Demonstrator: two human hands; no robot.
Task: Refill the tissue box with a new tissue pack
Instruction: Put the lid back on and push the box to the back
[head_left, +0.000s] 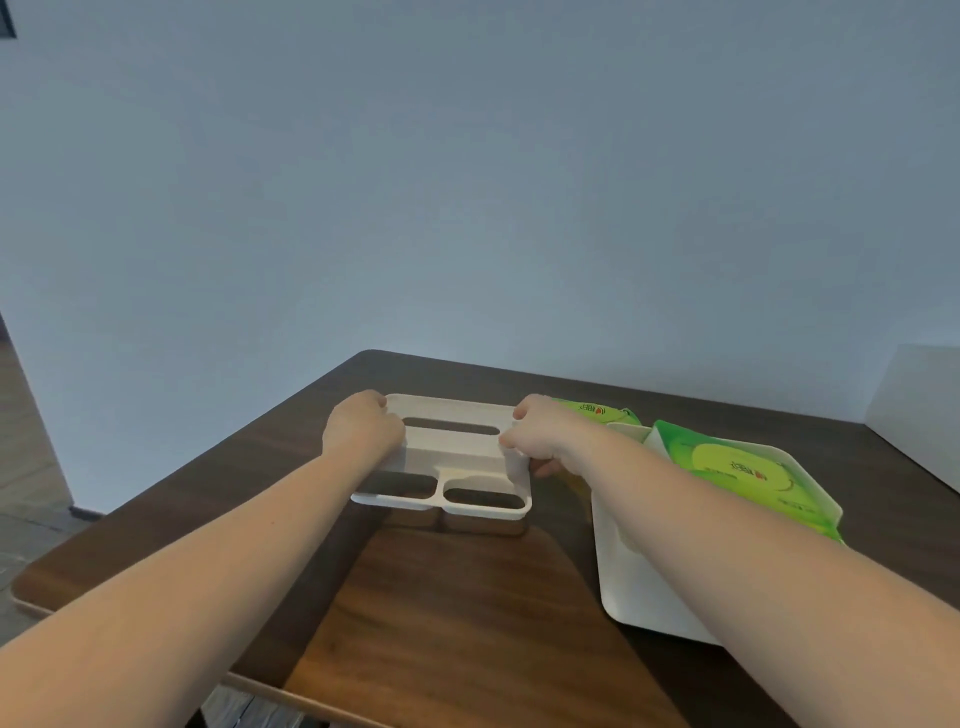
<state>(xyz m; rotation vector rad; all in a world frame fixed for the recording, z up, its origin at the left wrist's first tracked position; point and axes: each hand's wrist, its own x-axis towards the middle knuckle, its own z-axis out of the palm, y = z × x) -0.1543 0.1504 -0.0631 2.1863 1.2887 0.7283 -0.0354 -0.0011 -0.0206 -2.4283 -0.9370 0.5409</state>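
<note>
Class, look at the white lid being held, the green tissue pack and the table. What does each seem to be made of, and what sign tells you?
White lid: probably matte moulded plastic, with rounded slots and even colour.
Green tissue pack: seemingly thin glossy plastic film, with printed, shiny, soft edges.
Table: wood or wood-look veneer, with dark brown grain streaks; which one cannot be told.

Dark wooden table (457, 613), white tray (631, 587) (right side), possibly a tissue box (457, 457) resting mid-table

Cream-white tissue box lid (457, 457), green tissue packs (748, 473) — dark wood-grain table (457, 613).
</note>
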